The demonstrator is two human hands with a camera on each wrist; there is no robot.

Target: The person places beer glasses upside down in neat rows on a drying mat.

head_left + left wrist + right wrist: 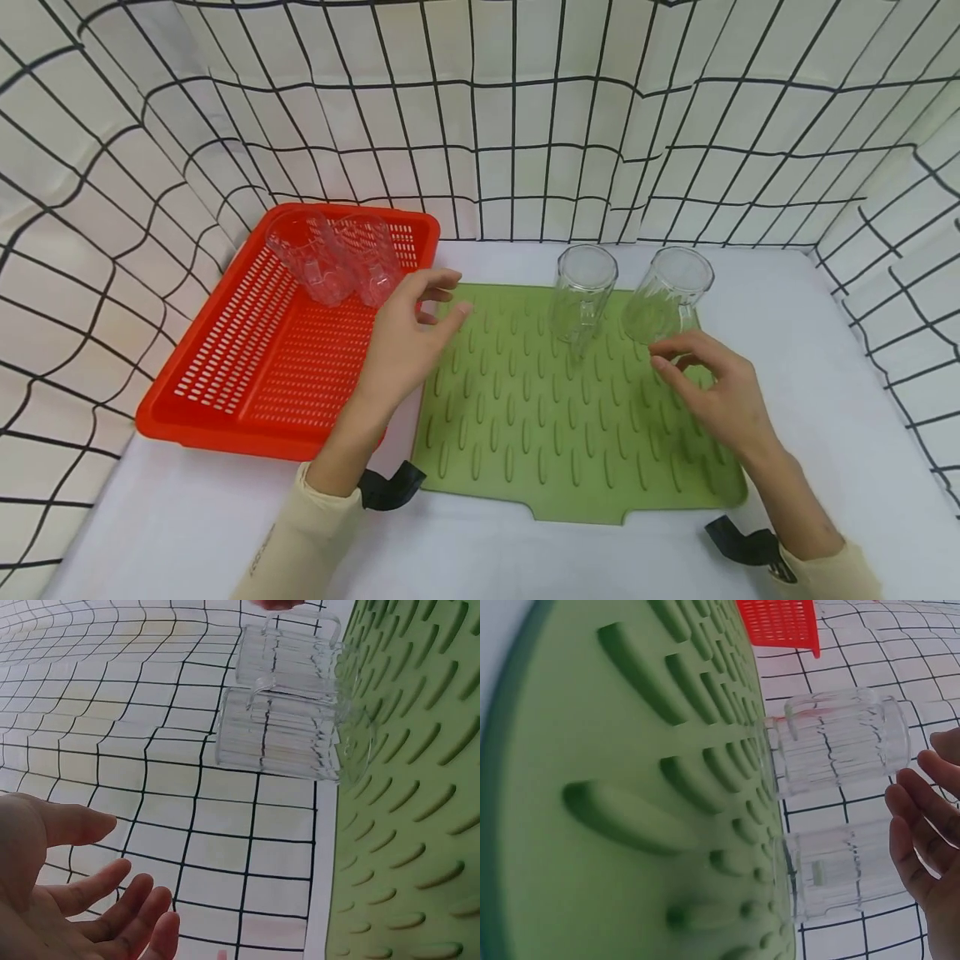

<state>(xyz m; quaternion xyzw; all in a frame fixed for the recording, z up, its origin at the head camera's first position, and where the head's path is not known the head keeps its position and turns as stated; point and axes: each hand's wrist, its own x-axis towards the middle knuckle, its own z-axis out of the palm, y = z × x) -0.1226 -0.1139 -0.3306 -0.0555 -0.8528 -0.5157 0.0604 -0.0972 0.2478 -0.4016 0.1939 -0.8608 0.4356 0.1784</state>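
My left hand (408, 333) is over the right edge of the red basket (300, 392), thumb and fingers spread apart with nothing between them. Inside that basket, at the back, lie two clear glass mugs (318, 262), (372, 262) side by side. Two more stand on the green mat: a left glass mug (583, 292) and a right glass mug (667, 296), both with handles. Close in front of the right one is my right hand (716, 387), its fingers loosely bent and holding nothing. The right wrist view shows the fingers (922, 817) overlapping that mug's top end.
A ribbed green drying mat (525, 433) lies on the white tabletop (787, 333), right of the basket. White cloth with a black grid (495, 117) rises behind and along both sides. Black straps (392, 487) sit at both wrists.
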